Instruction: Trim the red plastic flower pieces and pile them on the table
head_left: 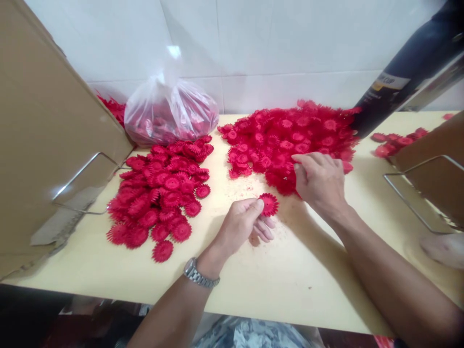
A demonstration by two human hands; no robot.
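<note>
My left hand (246, 220) pinches a small red toothed disc (269, 205) between thumb and forefinger, its other fingers loosely curled below. At the front right edge of a large heap of red toothed discs (275, 140), my right hand (321, 181) reaches in with its fingers bent and a little apart. Its thumb and forefinger show nothing between them, while the other fingertips are hidden behind the hand. A second pile of red toothed discs (159, 193) lies to the left of my left hand.
A knotted clear plastic bag (170, 113) of red pieces stands by the wall. Cardboard with a bent wire handle (78, 181) rises at left, and another cardboard piece (435, 159) with wire stands at right. A dark printed box (395, 72) leans behind the heap. More red pieces (398, 141) lie at right.
</note>
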